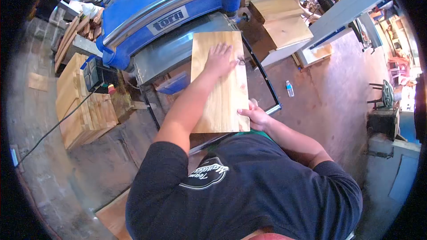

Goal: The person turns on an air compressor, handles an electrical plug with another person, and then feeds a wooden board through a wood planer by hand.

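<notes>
A pale wooden board [218, 93] lies lengthwise in front of me, its far end over the metal bed [167, 53] of a blue thickness planer [164, 13]. My left hand [220, 60] rests flat on the board's upper face towards the far end, fingers stretched out. Near the board's close right corner, my right hand [255, 116] grips the edge with the thumb on top; its other fingers are mostly hidden beneath. A dark knot shows by the right edge, close to my left fingers.
Stacked wooden boards [82, 106] stand at left beside a black switch box [98, 74] with a trailing cable. Right of the planer are a wooden-topped cabinet [287, 26] and a roller frame [269, 89]. A plastic bottle [290, 89] is on the floor.
</notes>
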The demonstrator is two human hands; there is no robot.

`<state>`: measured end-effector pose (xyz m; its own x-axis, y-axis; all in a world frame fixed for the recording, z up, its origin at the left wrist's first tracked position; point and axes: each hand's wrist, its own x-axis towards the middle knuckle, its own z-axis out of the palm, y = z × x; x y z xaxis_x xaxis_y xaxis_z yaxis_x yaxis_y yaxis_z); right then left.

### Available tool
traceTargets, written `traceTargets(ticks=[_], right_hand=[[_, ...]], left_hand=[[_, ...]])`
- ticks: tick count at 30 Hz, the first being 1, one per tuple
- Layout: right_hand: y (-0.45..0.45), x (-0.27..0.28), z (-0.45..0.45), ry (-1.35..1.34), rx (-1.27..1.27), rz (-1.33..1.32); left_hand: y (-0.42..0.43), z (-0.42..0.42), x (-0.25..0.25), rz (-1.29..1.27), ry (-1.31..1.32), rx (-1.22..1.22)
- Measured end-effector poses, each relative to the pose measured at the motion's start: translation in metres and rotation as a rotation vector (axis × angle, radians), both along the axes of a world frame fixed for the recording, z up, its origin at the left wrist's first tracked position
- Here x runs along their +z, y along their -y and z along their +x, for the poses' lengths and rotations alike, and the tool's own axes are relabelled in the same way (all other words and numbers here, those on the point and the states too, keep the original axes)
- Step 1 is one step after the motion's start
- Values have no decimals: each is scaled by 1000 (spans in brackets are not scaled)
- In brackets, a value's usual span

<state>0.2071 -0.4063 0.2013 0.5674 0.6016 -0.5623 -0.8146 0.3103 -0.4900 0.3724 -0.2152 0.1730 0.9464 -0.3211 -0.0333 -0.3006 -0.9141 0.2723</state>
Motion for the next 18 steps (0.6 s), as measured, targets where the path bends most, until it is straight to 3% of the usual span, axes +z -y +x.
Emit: traceTargets(ticks=[5, 8, 9, 10, 11, 18], right_hand=[[9, -5, 6, 14, 1, -17], [18, -14, 11, -14, -4, -74], [18, -15, 12, -107, -43, 40], [18, -15, 15, -191, -81, 153], [14, -1, 18, -128, -43, 49], [14, -8, 23, -166, -29, 52]], left_hand=[[4, 56, -2, 16, -110, 89], [3, 62, 0, 81, -102, 15], [0, 57, 3, 77, -96, -63], [-1, 51, 6, 73, -102, -70], [-2, 41, 11, 60, -98, -152], [-1, -90, 26, -43, -56, -400]])
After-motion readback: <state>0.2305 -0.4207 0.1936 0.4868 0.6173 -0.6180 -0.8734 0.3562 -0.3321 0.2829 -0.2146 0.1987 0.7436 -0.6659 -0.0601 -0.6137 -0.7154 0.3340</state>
